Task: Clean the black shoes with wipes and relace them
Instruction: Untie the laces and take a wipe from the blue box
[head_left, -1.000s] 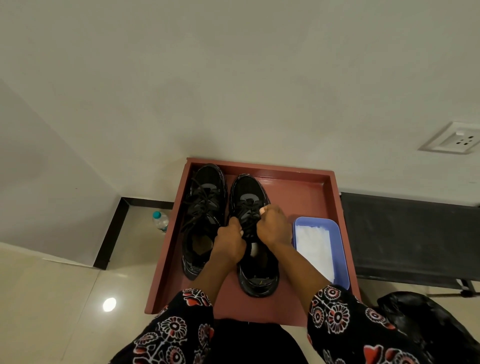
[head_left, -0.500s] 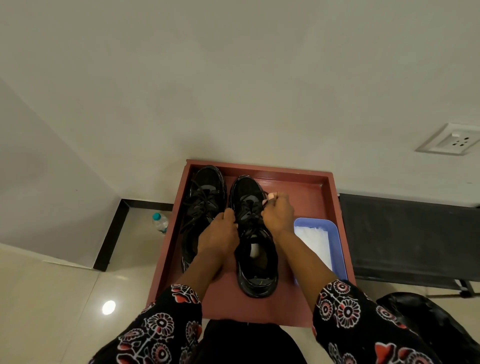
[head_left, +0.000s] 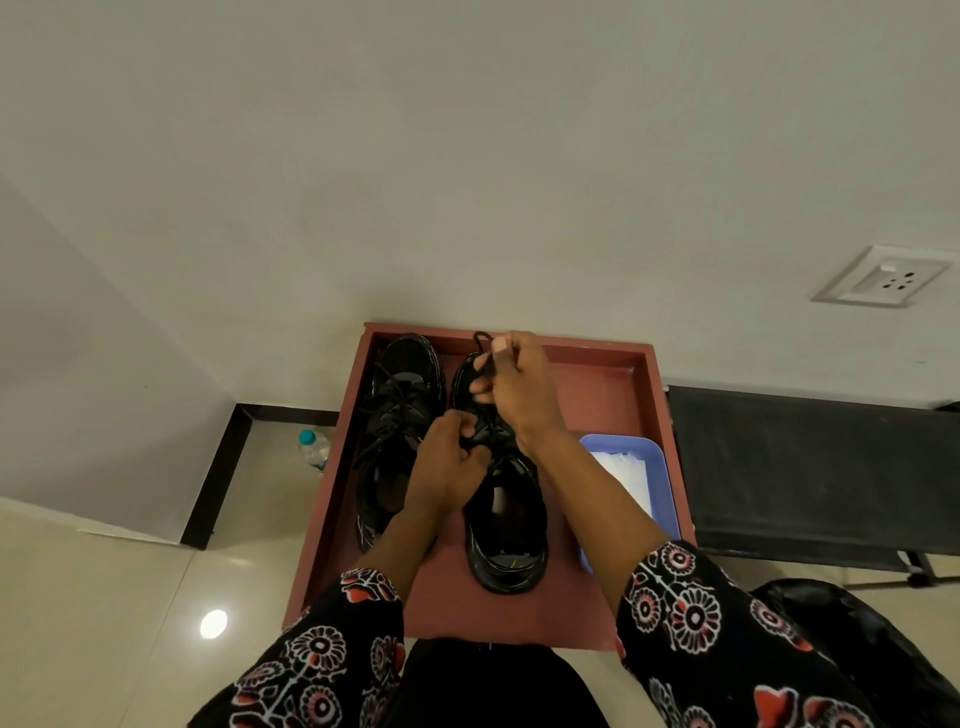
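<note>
Far to the left, a small water bottle (head_left: 313, 449) stands on the floor beside the red tray (head_left: 613, 395). Inside the tray, the left black shoe (head_left: 397, 415) lies with its laces on and loose. Just beside it sits the right black shoe (head_left: 506, 525), and both hands are busy over it. The left hand (head_left: 451, 467) is down at the middle of this shoe, with its fingers curled and pinching the lace near the holes. The right hand (head_left: 519, 389) is higher up, over the toe end, with its fingers curled tight on the black lace (head_left: 483, 358), pulling it up so a small loop pokes out on top. This looks like the lacing step on the second shoe. Next, the lace likely needs to be pulled all the way through and poked into the next hole, with the other hand keeping the shoe steady. To the right, a blue tub (head_left: 660, 467) holds white wipes (head_left: 621, 467), near the right arm.
</note>
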